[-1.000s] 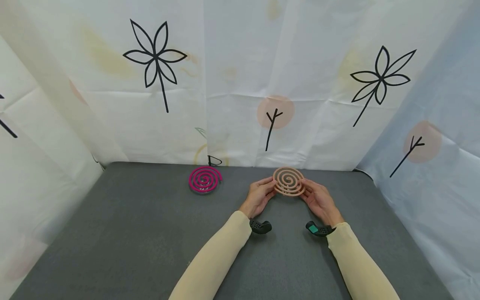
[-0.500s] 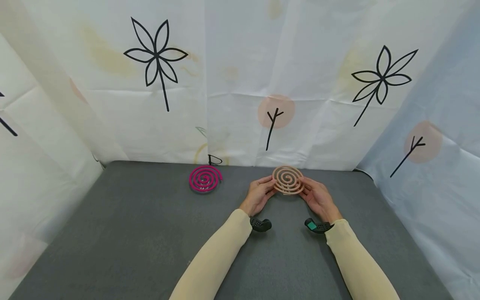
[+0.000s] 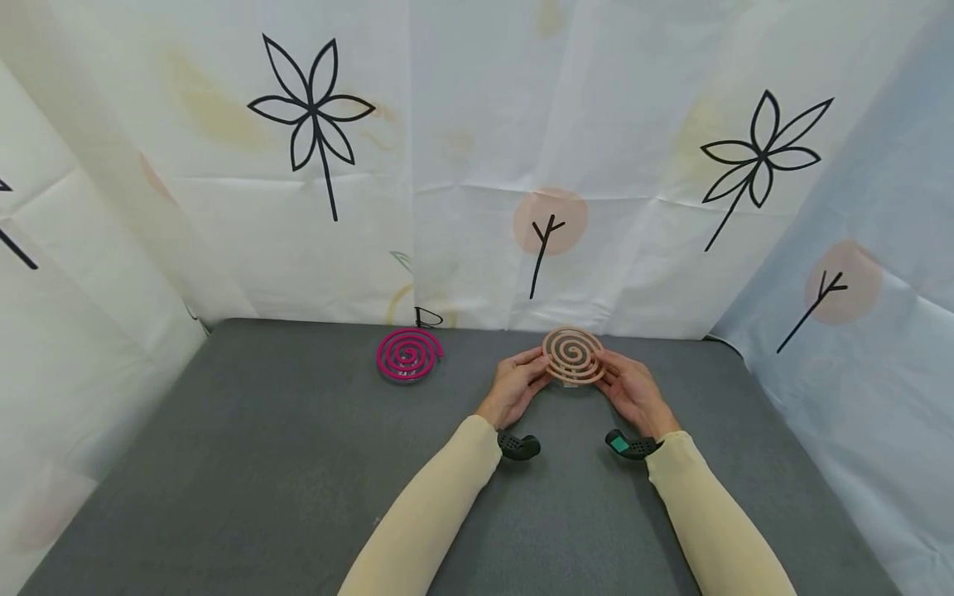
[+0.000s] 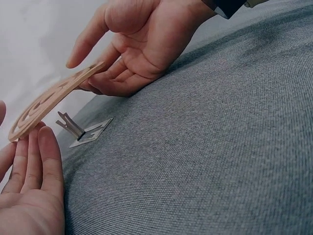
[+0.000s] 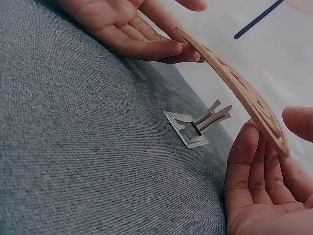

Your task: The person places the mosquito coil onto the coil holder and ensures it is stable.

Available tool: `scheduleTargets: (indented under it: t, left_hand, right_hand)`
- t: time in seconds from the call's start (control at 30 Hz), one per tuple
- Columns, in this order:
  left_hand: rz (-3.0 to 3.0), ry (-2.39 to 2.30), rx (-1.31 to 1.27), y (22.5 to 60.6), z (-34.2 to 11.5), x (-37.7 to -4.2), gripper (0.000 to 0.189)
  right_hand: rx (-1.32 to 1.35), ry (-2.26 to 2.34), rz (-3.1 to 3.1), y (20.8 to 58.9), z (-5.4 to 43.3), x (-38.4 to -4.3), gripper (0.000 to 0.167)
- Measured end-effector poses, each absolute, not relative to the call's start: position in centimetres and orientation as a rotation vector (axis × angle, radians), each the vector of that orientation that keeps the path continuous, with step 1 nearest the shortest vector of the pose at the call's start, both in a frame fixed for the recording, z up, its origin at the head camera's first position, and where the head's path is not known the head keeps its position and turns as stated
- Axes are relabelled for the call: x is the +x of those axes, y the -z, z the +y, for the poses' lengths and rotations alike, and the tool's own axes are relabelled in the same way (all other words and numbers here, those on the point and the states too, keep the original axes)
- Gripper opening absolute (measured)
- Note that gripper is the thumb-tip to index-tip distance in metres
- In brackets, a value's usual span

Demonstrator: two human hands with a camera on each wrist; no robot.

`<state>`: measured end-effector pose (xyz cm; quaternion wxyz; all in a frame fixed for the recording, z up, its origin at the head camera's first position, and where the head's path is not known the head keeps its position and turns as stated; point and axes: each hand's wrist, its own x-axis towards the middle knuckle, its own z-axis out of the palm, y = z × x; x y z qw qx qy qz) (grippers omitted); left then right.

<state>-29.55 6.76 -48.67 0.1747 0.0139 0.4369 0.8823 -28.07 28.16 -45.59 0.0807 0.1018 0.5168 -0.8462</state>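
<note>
A beige mosquito coil [image 3: 573, 353] is held level in the head view by both hands. My left hand [image 3: 513, 387] grips its left edge, fingers beneath and thumb above. On the opposite edge, my right hand [image 3: 635, 396] holds it the same way. Both wrist views show the coil tilted in frame, above a small metal stand [image 5: 211, 119] with upright prongs and a flat square base on the table. A gap separates the coil from the prongs there. In the head view the coil mostly hides this stand.
A pink mosquito coil [image 3: 407, 354] sits to the left on a holder seen beneath it. The grey table [image 3: 261, 463] ends at the back against a white curtain [image 3: 477, 124] with printed leaves. Dark wrist cameras [image 3: 519, 447] hang from both wrists.
Both hands keep hold of the beige coil, which has shifted and tilted very slightly. A bit of the stand shows at its front edge. The pink coil stays put.
</note>
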Motion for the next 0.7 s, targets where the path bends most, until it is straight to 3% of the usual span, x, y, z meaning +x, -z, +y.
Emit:
scheduleTargets:
  t: [0.7]
  left_hand:
    - [1.274, -2.487, 0.027, 48.67, 6.75, -29.62, 0.046]
  right_hand:
    - [0.305, 2.516, 1.564, 45.76, 28.52, -28.50, 0.018]
